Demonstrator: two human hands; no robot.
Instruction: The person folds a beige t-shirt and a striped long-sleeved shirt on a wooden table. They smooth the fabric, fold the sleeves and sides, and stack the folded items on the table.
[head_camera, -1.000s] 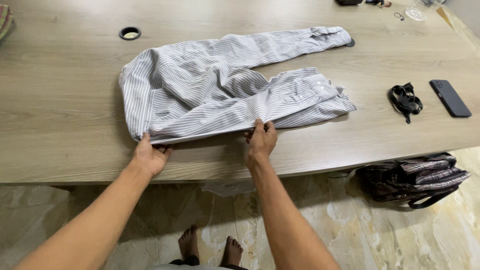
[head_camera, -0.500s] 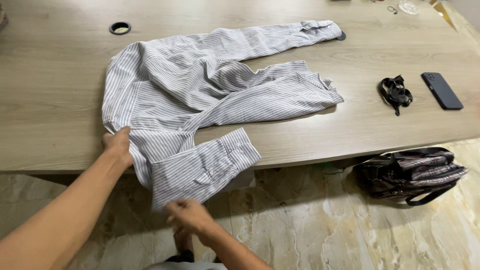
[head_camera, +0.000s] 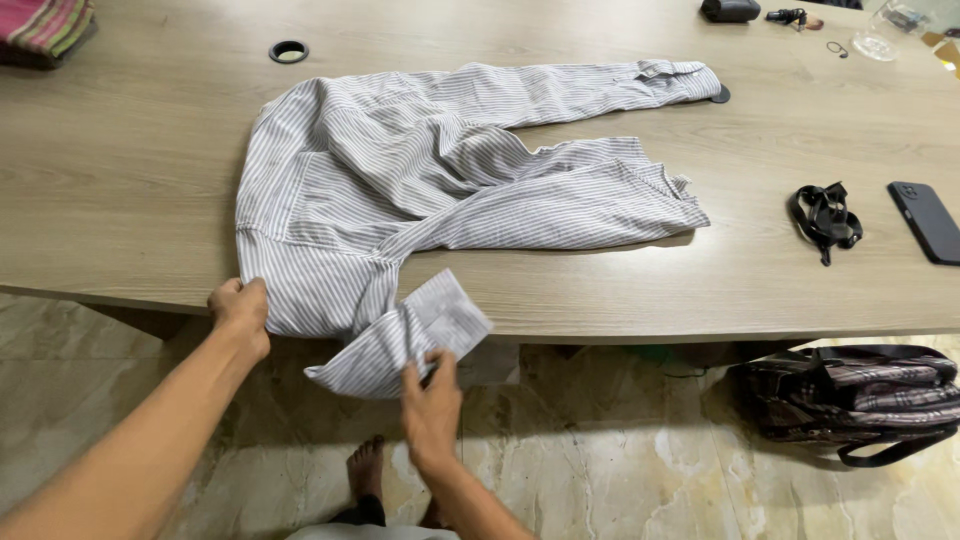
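Long and pale, the wood-grain table (head_camera: 120, 180) fills the upper part of the head view, above a marbled stone floor (head_camera: 620, 450). At ten o'clock, in the far corner, lies a stack of pink and green folded cloth (head_camera: 45, 25), and just right of it a round black cable port (head_camera: 288, 51) sits in the tabletop.

At the near edge, around eight o'clock, the left hand (head_camera: 240, 310) has its fingers curled tight on the hem corner of a grey-and-white striped cotton shirt (head_camera: 440, 170). The shirt lies rumpled across the middle of the table, its sleeves stretching toward two o'clock, while one cuffed part hangs over the near edge. At six o'clock the right hand (head_camera: 432, 405) pinches that hanging part from below, thumb and fingers closed on the fabric. A bare foot (head_camera: 368, 470) shows on the floor beneath.

Toward three o'clock a coiled black strap (head_camera: 825, 215) rests on the table, a dark flat phone (head_camera: 928, 222) beside it. Below, at four o'clock, a dark plaid bag (head_camera: 860, 395) sits on the floor.
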